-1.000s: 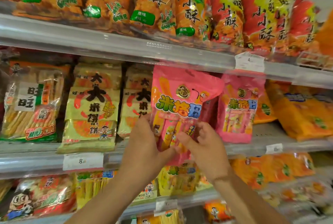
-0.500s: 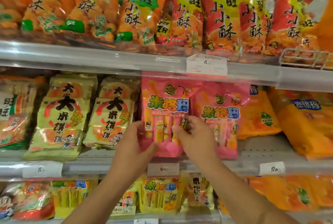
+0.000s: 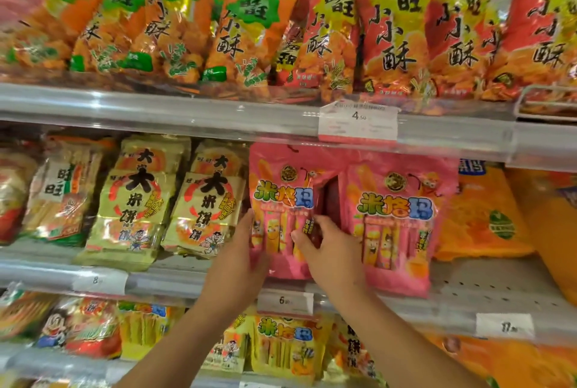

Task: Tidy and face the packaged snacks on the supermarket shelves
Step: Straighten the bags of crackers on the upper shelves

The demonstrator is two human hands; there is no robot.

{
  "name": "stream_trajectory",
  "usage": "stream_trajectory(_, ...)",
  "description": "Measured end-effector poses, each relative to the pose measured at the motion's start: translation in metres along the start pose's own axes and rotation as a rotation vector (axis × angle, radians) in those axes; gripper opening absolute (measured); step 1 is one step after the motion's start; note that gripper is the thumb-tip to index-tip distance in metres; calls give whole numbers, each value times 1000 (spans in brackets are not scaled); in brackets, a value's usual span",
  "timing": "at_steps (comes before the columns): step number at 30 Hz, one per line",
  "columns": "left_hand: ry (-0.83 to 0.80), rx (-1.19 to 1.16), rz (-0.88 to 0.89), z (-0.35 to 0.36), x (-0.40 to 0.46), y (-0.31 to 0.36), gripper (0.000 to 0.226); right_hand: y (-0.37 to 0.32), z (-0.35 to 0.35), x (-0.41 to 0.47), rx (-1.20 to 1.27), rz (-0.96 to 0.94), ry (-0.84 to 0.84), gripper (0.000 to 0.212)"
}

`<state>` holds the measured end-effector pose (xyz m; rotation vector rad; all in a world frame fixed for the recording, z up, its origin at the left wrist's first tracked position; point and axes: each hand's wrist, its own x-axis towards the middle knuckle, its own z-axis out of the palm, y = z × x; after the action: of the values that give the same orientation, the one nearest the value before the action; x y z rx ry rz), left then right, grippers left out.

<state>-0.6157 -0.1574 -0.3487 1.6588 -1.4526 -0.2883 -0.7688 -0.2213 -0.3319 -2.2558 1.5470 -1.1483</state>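
A pink snack bag (image 3: 282,200) stands upright on the middle shelf (image 3: 468,287), front facing out. My left hand (image 3: 240,262) grips its lower left edge. My right hand (image 3: 324,253) holds its lower right edge, thumb on the front and fingers tucked behind. A second pink bag (image 3: 396,219) of the same kind stands just to the right, touching my right hand. More pink bags show in the gap behind the two.
Yellow-green cracker bags (image 3: 137,206) stand left of the pink ones, orange bags (image 3: 487,215) to the right. Orange and red bags (image 3: 390,31) fill the top shelf above a price tag (image 3: 357,122). Yellow bags (image 3: 284,350) sit on the shelf below.
The pink bag went from held out in front of the shelf to standing on it beside the second pink bag. Both hands went in with it, and my view came closer.
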Motion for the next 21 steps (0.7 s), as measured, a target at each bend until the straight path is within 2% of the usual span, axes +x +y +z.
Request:
stream_trajectory(5,28,53,22,5,3,-2,77,3,7,-2,0,-3,-4,59)
stream_trajectory(9,78,30,112,3,-6,-5,78,5,2,-17,118,-5,-14,65)
stream_trajectory(11,98,40,197,-3,-15,-6,73,5,0,-34,135,-104,52,67)
stream_trajectory(14,158,139,286,-17,-32,-18,54,-5,8,-50,64,-364,122,57)
stream_trajectory(17,211,291,266,-38,-46,-42,52,-31,29,-54,50,-552,15,48)
stream_trajectory(21,217,425,119,-75,-55,-81,57,-72,69,-57,-93,-644,-195,49)
